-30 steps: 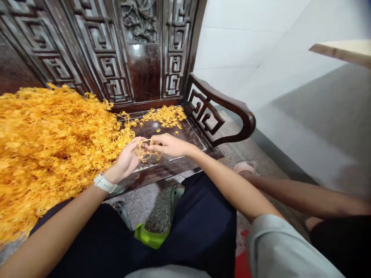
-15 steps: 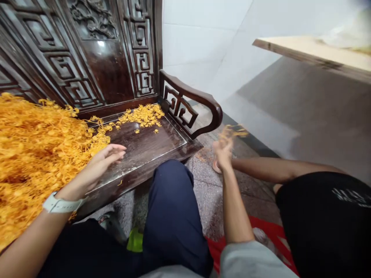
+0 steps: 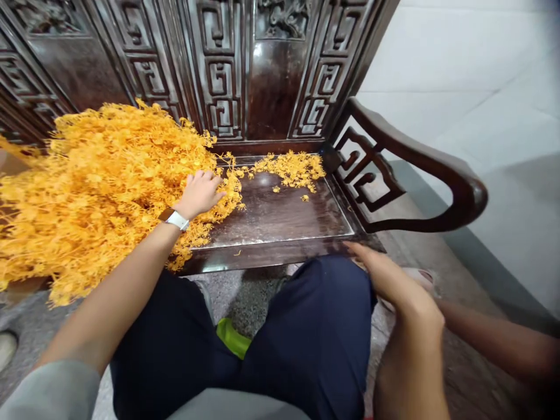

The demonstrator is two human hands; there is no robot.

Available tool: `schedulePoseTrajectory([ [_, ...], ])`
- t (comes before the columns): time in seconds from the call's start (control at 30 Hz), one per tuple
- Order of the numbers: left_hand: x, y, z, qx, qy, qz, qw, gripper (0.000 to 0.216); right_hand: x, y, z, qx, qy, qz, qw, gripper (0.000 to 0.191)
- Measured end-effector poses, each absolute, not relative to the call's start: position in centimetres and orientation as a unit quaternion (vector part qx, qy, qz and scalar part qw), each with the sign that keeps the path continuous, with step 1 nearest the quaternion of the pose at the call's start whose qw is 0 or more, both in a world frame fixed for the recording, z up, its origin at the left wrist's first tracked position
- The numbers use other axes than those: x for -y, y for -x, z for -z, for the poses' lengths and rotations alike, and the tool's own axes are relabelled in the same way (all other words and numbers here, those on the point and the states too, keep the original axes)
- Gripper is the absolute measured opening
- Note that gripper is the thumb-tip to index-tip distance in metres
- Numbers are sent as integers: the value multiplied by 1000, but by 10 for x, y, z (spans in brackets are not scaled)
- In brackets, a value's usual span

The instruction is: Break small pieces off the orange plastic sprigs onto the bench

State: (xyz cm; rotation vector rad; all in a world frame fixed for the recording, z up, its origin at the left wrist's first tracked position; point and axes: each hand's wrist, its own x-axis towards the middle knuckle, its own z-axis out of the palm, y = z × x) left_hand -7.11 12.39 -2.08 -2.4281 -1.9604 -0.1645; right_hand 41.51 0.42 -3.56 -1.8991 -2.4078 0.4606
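Observation:
My left hand (image 3: 201,193), with a pale watch on its wrist, rests on the right side of a big heap of orange artificial-flower pieces (image 3: 114,175). Its fingers are spread over the pieces, and I see none gripped. The heap lies on a dark carved wooden bench (image 3: 271,216). By my right knee, my right hand (image 3: 385,271) reaches toward the bench's front edge. It is somewhat blurred, with its fingers stretched out and nothing visible in them. A smaller scatter of loose orange flower heads (image 3: 295,168) lies on the seat near the armrest.
The curved armrest (image 3: 464,192) stands at the bench's right end, before a white wall (image 3: 459,52). Something bright green (image 3: 231,338) is on the floor between my legs. Another person's leg (image 3: 499,338) extends in at the right.
My view has swung left. My left hand has moved onto the heap. My right hand, which held orange strands out beyond the bench, has come back by my knee without them showing.

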Motion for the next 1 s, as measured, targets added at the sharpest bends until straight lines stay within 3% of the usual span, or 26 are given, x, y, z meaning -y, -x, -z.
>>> schedulePoseTrajectory([
  [0.17, -140, 91, 35, 630, 759, 144, -78, 26, -73, -330, -41, 843, 506, -184, 8, 63],
  [0.3, -141, 82, 32, 614, 756, 206, -96, 23, -138, -220, -43, 895, 367, -253, 8, 57],
  [0.4, -140, 68, 26, 565, 743, 314, -173, 21, -174, -162, -7, 858, 409, -279, 137, 57],
  [0.57, -133, 53, 20, 474, 679, 474, -300, 23, -189, -146, 26, 734, 333, -515, 294, 58],
  [0.73, -130, 62, 27, 488, 725, 389, -291, 54, -185, -158, 4, 614, 360, -586, 386, 61],
  [0.87, -129, 67, 32, 541, 750, 290, -244, 51, -194, -161, -4, 602, 434, -511, 433, 54],
  [1.0, -127, 64, 24, 557, 761, 253, -215, 61, -200, -166, -2, 576, 471, -473, 472, 60],
])
